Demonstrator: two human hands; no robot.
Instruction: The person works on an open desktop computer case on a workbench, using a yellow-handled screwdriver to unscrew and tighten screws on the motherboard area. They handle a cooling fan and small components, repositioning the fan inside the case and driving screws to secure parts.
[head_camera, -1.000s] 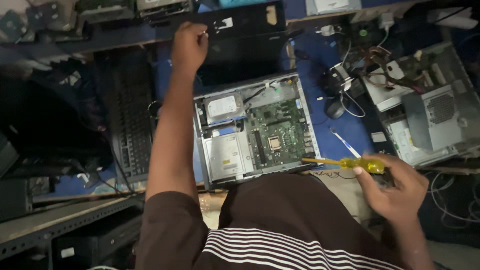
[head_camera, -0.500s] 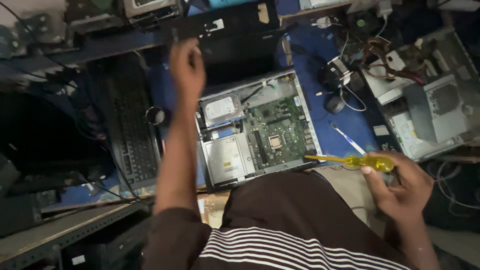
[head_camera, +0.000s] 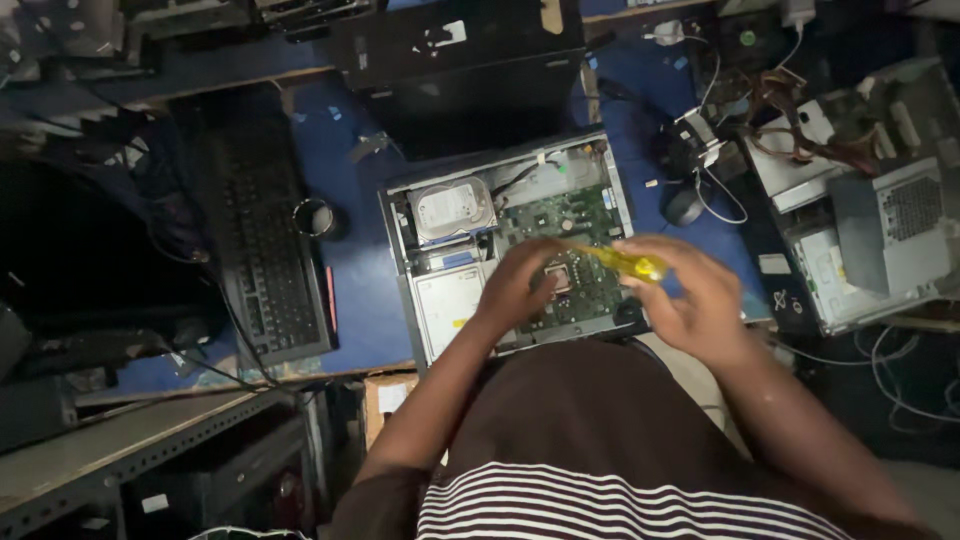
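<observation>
Working over the open desktop case (head_camera: 400, 205), both hands above its green motherboard (head_camera: 570, 225). Right hand (head_camera: 690, 295) is closed around a yellow-handled screwdriver (head_camera: 625, 262), shaft aimed left toward the left hand (head_camera: 525, 275), near the case's front edge. Left hand: fingers curled, resting on the board by the CPU socket (head_camera: 558, 280); can't tell if it pinches anything. Silver hard drive (head_camera: 452, 210) sits in the case's rear-left bay. My read: seat the tip square before turning, steady it with the left fingers, keep off the socket.
</observation>
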